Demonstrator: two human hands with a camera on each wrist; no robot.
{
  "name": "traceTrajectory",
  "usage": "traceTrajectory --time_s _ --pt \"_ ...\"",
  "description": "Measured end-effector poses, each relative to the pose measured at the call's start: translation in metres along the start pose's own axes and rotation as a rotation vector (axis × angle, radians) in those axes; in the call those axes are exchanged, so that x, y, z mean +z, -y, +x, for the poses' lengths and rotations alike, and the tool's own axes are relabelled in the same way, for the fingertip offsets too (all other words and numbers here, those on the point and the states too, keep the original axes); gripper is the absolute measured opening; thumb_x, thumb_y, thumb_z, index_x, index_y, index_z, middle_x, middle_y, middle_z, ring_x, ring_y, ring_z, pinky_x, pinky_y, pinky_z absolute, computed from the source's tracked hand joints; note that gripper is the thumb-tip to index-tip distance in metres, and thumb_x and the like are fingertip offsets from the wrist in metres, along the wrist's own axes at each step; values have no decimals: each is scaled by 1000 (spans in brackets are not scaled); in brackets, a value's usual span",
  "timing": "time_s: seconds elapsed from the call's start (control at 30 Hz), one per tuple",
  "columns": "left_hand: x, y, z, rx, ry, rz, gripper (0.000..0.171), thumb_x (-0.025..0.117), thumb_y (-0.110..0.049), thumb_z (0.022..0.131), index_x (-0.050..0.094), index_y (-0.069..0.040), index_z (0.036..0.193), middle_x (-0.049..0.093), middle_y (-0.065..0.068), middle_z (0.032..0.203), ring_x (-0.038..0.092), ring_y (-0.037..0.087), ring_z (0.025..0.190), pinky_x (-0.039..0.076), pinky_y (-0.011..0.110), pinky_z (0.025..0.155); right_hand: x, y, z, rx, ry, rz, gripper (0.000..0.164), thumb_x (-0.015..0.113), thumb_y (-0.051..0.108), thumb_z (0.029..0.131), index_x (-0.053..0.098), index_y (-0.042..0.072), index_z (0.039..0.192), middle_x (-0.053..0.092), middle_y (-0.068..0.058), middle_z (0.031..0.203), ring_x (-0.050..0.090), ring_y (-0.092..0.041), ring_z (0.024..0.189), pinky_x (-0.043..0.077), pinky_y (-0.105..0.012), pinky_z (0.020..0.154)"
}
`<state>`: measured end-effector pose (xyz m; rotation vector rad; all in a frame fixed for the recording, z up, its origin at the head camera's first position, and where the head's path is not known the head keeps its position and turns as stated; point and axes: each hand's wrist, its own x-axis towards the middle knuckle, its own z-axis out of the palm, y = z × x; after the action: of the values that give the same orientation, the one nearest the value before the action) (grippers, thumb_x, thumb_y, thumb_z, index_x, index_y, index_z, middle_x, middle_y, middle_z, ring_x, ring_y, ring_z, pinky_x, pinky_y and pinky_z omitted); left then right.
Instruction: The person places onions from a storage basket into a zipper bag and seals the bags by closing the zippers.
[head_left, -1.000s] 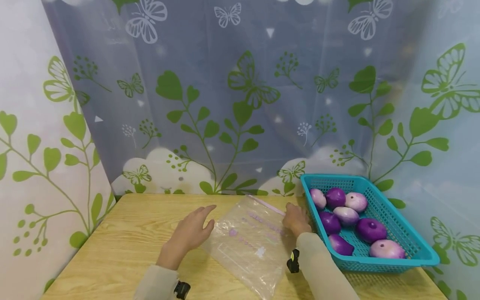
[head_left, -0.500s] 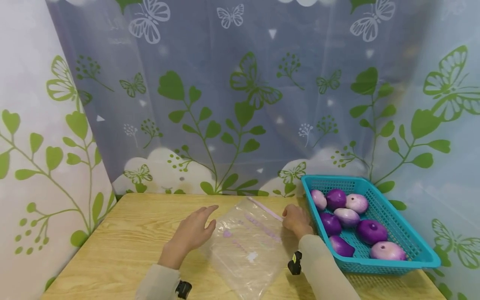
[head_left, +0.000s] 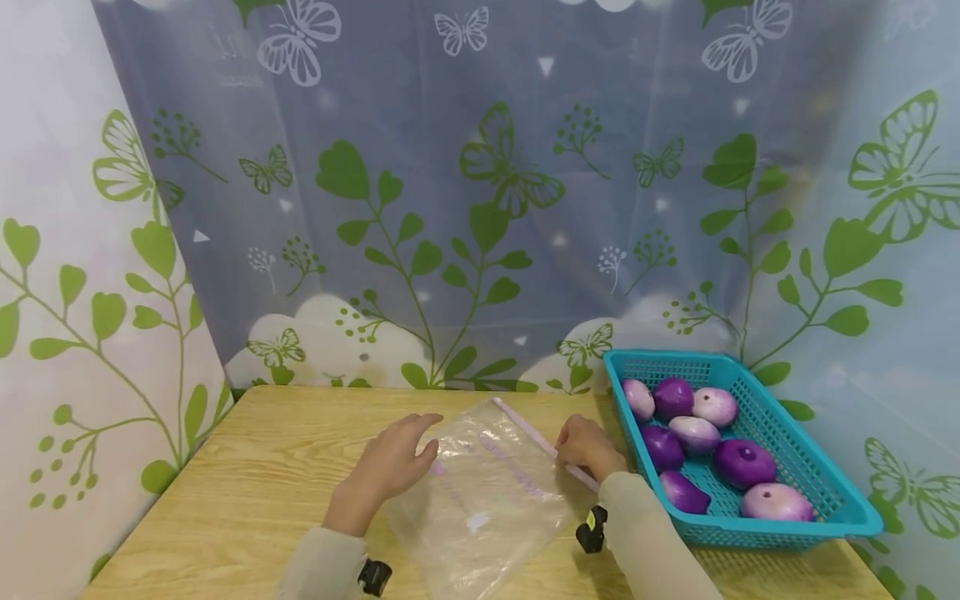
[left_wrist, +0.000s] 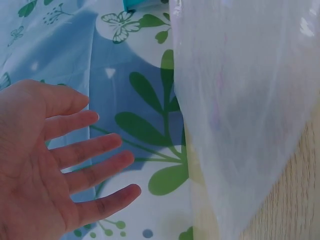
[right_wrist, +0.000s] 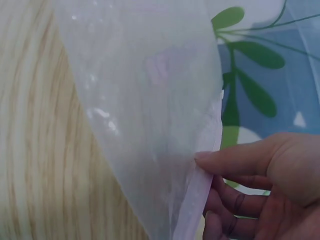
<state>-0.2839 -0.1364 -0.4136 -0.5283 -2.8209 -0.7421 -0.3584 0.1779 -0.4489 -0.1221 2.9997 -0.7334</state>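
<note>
A clear plastic zip bag [head_left: 480, 500] with a pink zip edge and purple print hangs slanted above the table. My right hand [head_left: 588, 446] pinches the pink zip edge between thumb and fingers, as the right wrist view shows with the bag [right_wrist: 150, 100] beside the thumb. To the left of the bag, my left hand [head_left: 390, 467] is held with spread, relaxed fingers. In the left wrist view that hand [left_wrist: 65, 160] holds nothing and stays apart from the bag [left_wrist: 245, 100].
A turquoise plastic basket [head_left: 810, 467] with several purple and pale onions [head_left: 742, 462] stands on the table's right side. The wooden table [head_left: 285, 450] reaches a patterned curtain [head_left: 420, 208] at the back.
My right hand has shifted slightly left with the bag. The bag has turned, its lower corner swinging left, and more of the pink edge shows. The left hand has moved slightly right.
</note>
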Motion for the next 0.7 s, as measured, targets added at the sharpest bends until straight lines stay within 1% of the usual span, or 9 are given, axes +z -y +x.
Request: traceTrajectory --time_s 0.03,0.13,0.23,0.3,0.4,0.5,0.6,0.63,0.7 --pt "0 -1 0 3 2 -3 41 60 -19 102 60 -8 141 62 20 142 60 42 131 55 63 105 0 1 -1 -19 -1 0 11 77 1 71 72 7 78 70 -4 82 59 -20 73 52 -30 60" --pt "2 -4 2 19 4 -26 38 62 -15 100 62 -5 137 68 20 133 67 40 119 60 59 95 -4 8 -8 -77 -19 19 10 75 1 71 70 8 76 68 -3 81 57 -19 73 50 -29 61" --pt "4 -7 5 53 12 -81 33 63 -10 99 66 -2 130 73 18 116 72 30 98 64 44 81 -7 17 -15 -128 -43 38 12 75 0 70 68 10 74 66 -2 78 56 -19 72 48 -29 61" --pt "5 -8 9 87 28 -123 28 63 -7 97 69 0 124 75 15 102 69 21 84 61 32 71 -8 23 -19 -154 -60 33 14 75 1 71 67 12 73 65 0 76 56 -18 71 48 -30 60" --pt "6 -12 14 123 50 -160 21 63 -5 96 72 1 114 72 10 88 60 12 71 52 24 62 -9 35 -28 -195 -100 -3 14 76 2 74 67 13 74 65 2 75 57 -17 70 50 -30 59" --pt "6 -21 18 107 57 -180 17 63 -5 96 74 2 107 70 7 80 57 11 64 49 23 58 -9 47 -38 -245 -149 -24 14 76 4 78 66 14 75 65 3 74 57 -14 68 51 -30 58" --pt "6 -31 23 55 48 -197 15 62 -7 98 74 2 97 68 4 68 57 11 55 48 24 51 -9 59 -48 -308 -197 -21 17 77 5 79 65 15 75 63 3 71 54 -12 64 48 -28 54" --pt "7 -33 25 37 45 -200 17 61 -9 99 74 0 93 66 2 64 57 11 52 47 24 49 -9 62 -51 -328 -208 -21 17 77 5 80 64 15 75 62 4 70 53 -11 62 47 -26 54" --pt "8 -37 30 3 47 -206 27 60 -14 101 71 -3 79 64 1 55 59 14 47 43 23 43 -8 68 -56 -380 -232 -27 17 77 5 79 64 15 75 62 4 69 51 -10 60 45 -25 52"
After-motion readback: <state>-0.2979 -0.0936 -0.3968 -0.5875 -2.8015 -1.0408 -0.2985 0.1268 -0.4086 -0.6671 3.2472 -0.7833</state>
